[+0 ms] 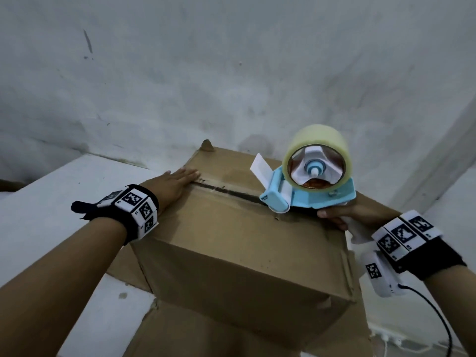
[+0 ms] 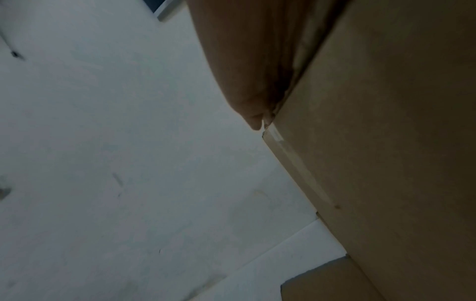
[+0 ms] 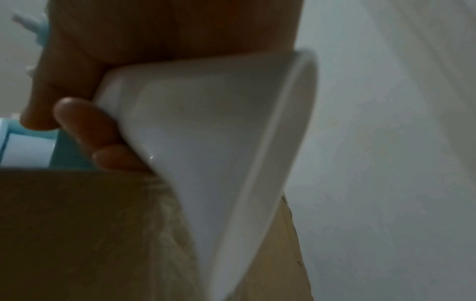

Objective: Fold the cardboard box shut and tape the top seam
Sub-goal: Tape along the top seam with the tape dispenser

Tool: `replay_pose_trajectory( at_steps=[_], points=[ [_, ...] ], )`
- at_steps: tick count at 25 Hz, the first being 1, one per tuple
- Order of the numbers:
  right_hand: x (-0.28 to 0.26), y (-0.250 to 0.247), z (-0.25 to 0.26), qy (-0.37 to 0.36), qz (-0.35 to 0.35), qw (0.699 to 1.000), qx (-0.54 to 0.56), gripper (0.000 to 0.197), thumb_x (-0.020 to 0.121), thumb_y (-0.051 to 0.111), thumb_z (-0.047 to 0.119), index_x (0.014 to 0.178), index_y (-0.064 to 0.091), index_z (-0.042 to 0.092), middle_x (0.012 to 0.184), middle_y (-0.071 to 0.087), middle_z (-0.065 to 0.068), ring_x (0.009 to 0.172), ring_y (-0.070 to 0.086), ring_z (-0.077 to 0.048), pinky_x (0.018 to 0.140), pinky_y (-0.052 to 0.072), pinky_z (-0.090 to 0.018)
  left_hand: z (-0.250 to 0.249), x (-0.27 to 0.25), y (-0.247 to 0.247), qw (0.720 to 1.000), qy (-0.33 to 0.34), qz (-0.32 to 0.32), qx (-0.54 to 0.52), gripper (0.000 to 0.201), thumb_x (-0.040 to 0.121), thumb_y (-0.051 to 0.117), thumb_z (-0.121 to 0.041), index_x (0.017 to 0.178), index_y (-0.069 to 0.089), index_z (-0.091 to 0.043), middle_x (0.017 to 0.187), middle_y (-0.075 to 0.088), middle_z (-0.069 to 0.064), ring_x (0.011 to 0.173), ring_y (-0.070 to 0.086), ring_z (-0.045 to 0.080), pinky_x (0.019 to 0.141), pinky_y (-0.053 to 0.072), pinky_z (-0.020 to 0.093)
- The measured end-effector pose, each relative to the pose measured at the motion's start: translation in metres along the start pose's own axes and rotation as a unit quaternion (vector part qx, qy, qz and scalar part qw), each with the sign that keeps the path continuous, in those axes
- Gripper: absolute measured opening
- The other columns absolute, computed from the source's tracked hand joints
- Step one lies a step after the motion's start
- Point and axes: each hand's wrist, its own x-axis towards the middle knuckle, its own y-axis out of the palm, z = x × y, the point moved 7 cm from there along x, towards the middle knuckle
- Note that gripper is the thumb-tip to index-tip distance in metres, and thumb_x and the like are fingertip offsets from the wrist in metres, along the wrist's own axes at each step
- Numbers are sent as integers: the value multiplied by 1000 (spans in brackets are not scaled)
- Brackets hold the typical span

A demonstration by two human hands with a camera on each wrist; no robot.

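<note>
Risk: tape wandering off the gaping seam [image 1: 226, 190] if flaps sprang apart. Left grip [image 1: 172, 184] flat, released, pressing cardboard box [image 1: 231, 253] beneath; right grip [image 1: 342, 215] clenched on tape dispenser [image 1: 309, 186] handle, over the seam.

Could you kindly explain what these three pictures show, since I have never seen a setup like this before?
There is no machine here: a person wears one camera on the head and one on each wrist, on bands with black-and-white markers. The head view looks down at a cardboard box with its flaps folded shut; the seam still shows a dark gap. The left hand lies flat on the top, near the seam's far end. The right hand grips the white handle of a blue tape dispenser carrying a clear tape roll, its front end resting on the seam. The left wrist view shows that hand against the box edge; the right wrist view shows fingers round the handle.
</note>
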Motion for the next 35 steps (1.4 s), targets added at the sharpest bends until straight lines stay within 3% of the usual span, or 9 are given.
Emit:
replay_pose_trajectory(
  at_steps=[4, 8, 10, 14, 18, 24, 27, 29, 35],
  points=[
    [2, -6, -5, -21, -18, 999, 36, 42, 44, 86, 20, 67, 51, 9, 44, 43, 1, 38, 37, -8, 35, 30, -17, -6, -4, 9, 998, -26, 32, 55, 55, 100, 16, -33, 147, -11, -21, 157, -14, -3, 145, -10, 12, 118, -4, 39],
    [2, -6, -9, -39, -27, 995, 83, 57, 29, 91, 42, 62, 54, 14, 44, 41, 2, 37, 36, -6, 35, 29, -17, -16, -7, 11, 994, -26, 31, 103, 56, 100, 12, -38, 146, -14, -21, 157, -15, -1, 145, -12, 15, 117, -7, 41],
    [2, -5, -8, -33, -32, 995, 89, 54, 30, 92, 40, 61, 54, 16, 44, 41, 3, 37, 36, -6, 35, 30, -16, -18, -9, 11, 995, -18, 36, 95, 56, 98, 7, -40, 146, -14, -18, 157, -15, 0, 145, -12, 15, 117, -6, 37],
    [3, -5, -9, -26, -29, 996, 80, 26, 60, 73, 7, 66, 47, 10, 42, 40, 4, 36, 35, -5, 35, 28, -15, -40, -19, 13, 992, 6, 98, 73, 60, 99, 16, -42, 146, -14, -18, 156, -17, 1, 145, -10, 17, 119, -2, 35],
    [5, -5, -7, -50, -28, 997, 55, 25, 61, 71, 1, 67, 48, 7, 46, 41, -2, 38, 37, -9, 35, 30, -18, -65, -44, 6, 980, -13, 183, -75, 70, 93, 24, -57, 146, -8, -26, 155, -17, -8, 145, -10, 14, 119, -5, 38],
    [8, -3, -10, -57, 12, 996, 61, 24, 65, 72, 2, 70, 50, 12, 53, 38, -5, 42, 37, -9, 36, 29, -19, -112, -44, 20, 990, -77, 102, -67, 78, 89, 29, -60, 147, -11, -26, 156, -18, -4, 146, -10, 19, 118, 1, 42],
    [12, -6, -11, -53, 26, 997, 41, 21, 76, 65, -1, 69, 51, 12, 48, 41, -1, 43, 35, -13, 37, 29, -20, -123, -46, 34, 989, -132, -5, -73, 69, 92, 22, -56, 146, -11, -28, 156, -16, -5, 146, -8, 18, 117, -1, 48],
    [15, -5, -11, -60, 43, 997, 6, 20, 77, 67, 2, 68, 52, 10, 45, 42, -2, 41, 36, -15, 37, 31, -20, -140, -45, 32, 986, -119, -75, -89, 60, 96, 21, -43, 147, -6, -28, 157, -9, -5, 146, -7, 15, 116, -2, 48],
    [18, -7, -13, -58, 84, 994, -49, 29, 71, 73, 23, 77, 54, 2, 51, 39, -12, 42, 37, -19, 40, 32, -22, -176, -25, 32, 985, -75, -76, -138, 48, 100, 23, -33, 147, 15, -26, 158, 4, -4, 146, -2, 12, 117, -2, 40]
  ],
)
